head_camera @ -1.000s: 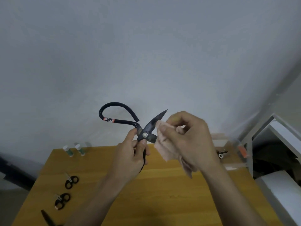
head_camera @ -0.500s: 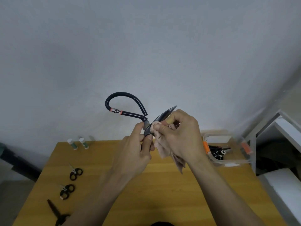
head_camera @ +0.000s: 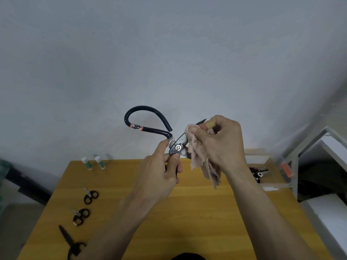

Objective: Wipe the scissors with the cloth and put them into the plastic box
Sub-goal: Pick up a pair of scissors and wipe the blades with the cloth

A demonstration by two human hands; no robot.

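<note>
Scissors (head_camera: 177, 145) with a large black looped handle were held up in the air above the wooden desk (head_camera: 187, 212), in front of a pale wall (head_camera: 169, 53). The left hand (head_camera: 159, 177) gripped them near the pivot screw, thumb and fingers curled round the lower handle, so that the loop rose up and to the left and the blades pointed up and to the right. The right hand (head_camera: 221, 145) pinched a pinkish cloth (head_camera: 202, 162) against the blades, with thumb and fingers closed over the fabric; only the dark blade tip stuck out past the fingers. The loose end of the cloth hung down below that hand, clear of the desk.

On the left part of the desk lay three more pairs: small black-handled scissors (head_camera: 90, 196) farthest back, a second small pair (head_camera: 80, 216) just nearer, and a bigger black pair (head_camera: 72, 243) at the near left edge, all well apart from the hands. Two small green-and-white tubes (head_camera: 93, 163) lay side by side at the far left corner, close to the wall.

At the far right end of the desk stood the clear plastic box (head_camera: 276, 184), partly hidden behind the right forearm, with an orange clip (head_camera: 286, 168) on its right side. Some dark items (head_camera: 258, 171) lay inside it, but they were too blurred to name with certainty. White furniture (head_camera: 330, 156) stood to the right of the desk.
</note>
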